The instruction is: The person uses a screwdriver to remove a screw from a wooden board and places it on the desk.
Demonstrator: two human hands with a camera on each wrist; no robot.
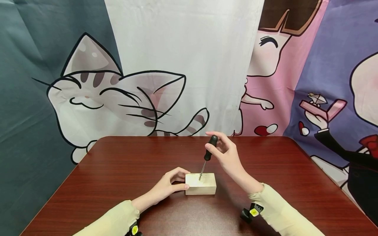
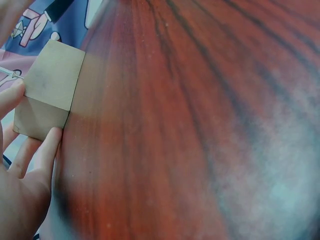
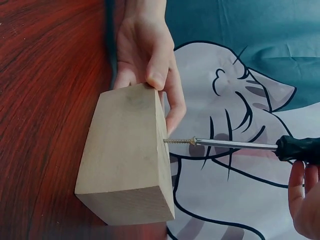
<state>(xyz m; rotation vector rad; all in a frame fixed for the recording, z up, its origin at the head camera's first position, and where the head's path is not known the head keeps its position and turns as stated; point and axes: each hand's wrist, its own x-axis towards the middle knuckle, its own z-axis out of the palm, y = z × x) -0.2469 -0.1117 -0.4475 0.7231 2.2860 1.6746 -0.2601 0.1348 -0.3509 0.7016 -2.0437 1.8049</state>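
Observation:
A pale wooden block (image 1: 200,190) lies on the table, and a brass-coloured screw (image 3: 180,141) stands partly sunk in its top face. My left hand (image 1: 168,183) grips the block's left end, thumb at the front and fingers behind; the left wrist view shows fingertips against the block (image 2: 52,75). Above it, my right hand (image 1: 230,156) holds the black handle of a screwdriver (image 1: 211,147) between thumb and fingers. The screwdriver leans slightly, and its steel shaft (image 3: 235,144) meets the screw head. Much of the right hand lies outside the right wrist view.
The reddish-brown table (image 1: 124,164) has rounded far corners. Right behind its far edge hangs a cloth backdrop (image 1: 183,39) with cartoon figures. Wrist devices (image 1: 254,209) sit on both light sleeves.

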